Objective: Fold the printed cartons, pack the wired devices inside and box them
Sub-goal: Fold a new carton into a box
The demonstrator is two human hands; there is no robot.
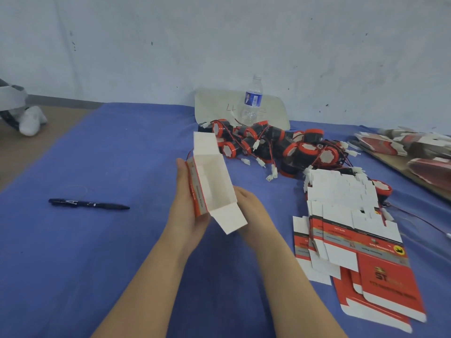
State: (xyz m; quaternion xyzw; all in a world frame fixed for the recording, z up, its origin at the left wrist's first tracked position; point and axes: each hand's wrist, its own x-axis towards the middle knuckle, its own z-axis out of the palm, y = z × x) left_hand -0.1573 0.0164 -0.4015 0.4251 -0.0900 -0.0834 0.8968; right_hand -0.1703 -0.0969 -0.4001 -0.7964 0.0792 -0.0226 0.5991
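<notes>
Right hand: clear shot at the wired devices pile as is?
Probably not yet: the right hand holds the open carton with the left hand. Once it lets go, the way to the wired devices looks free.

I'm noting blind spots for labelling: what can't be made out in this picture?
Head view:
Right hand: fingertips hidden behind the open carton.
Print on the flat cartons: blurred, mostly unreadable.
Carton pile at the right edge: cut off by the frame.
Water bottle label: too small to read.
</notes>
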